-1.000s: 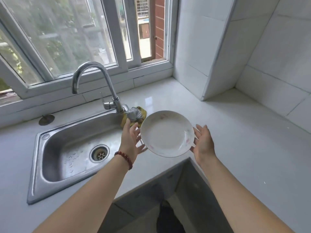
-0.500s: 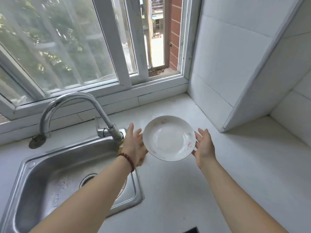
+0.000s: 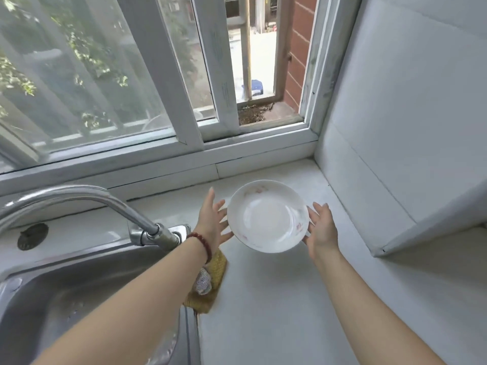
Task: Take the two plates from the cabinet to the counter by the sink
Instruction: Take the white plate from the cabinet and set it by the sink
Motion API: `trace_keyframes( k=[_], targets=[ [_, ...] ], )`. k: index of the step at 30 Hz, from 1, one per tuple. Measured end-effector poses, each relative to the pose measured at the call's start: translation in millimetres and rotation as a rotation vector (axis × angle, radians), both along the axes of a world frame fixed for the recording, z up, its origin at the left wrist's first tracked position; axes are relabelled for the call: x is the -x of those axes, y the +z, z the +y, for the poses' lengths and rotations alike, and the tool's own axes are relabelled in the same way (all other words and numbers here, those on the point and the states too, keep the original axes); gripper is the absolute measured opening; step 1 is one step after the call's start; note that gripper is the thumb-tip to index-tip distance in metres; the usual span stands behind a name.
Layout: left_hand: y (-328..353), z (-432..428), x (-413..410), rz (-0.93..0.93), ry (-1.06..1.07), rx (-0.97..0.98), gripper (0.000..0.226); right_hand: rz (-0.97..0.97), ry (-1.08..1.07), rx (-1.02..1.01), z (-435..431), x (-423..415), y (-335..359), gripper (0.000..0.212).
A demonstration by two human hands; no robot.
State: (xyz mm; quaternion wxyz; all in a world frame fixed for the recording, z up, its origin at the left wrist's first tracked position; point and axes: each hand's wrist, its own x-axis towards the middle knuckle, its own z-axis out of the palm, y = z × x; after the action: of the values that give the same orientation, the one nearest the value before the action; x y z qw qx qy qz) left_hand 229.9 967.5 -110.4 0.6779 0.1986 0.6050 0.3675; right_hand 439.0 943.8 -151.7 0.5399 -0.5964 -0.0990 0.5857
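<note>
A white plate [image 3: 267,216] with faint red markings on its rim hangs just above the white counter [image 3: 263,299], to the right of the sink [image 3: 66,299]. My left hand [image 3: 210,219] presses its left edge with straight, spread fingers. My right hand [image 3: 322,230] supports the right edge, fingers also straight. Whether a second plate lies stacked under the first I cannot tell.
The curved steel faucet [image 3: 105,201] arches over the sink at the left. A yellow cloth [image 3: 216,270] and a steel scourer [image 3: 203,281] lie under my left forearm. The window sill [image 3: 184,164] runs behind, and a tiled wall corner [image 3: 382,180] juts out on the right.
Both hands have carried the plate forward, from above the counter's front edge to over the counter beside the sink, nearer the window. The grip on the plate looks the same.
</note>
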Motion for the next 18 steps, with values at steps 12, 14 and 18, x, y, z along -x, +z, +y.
trace_keyframes(
  k=[12,14,18],
  targets=[
    [-55.7,61.1,-11.5,-0.021,0.047,0.062,0.069,-0.034,-0.026,0.036,65.4,-11.9,-48.1,0.05],
    [-60.1,64.9,-11.4,-0.022,0.043,0.066,0.069,-0.045,-0.022,0.036,68.1,-12.2,-53.2,0.051],
    [-66.0,68.5,-10.4,-0.016,0.037,0.069,0.068,-0.047,-0.014,0.035,70.4,-13.0,-60.6,0.051]
  ],
)
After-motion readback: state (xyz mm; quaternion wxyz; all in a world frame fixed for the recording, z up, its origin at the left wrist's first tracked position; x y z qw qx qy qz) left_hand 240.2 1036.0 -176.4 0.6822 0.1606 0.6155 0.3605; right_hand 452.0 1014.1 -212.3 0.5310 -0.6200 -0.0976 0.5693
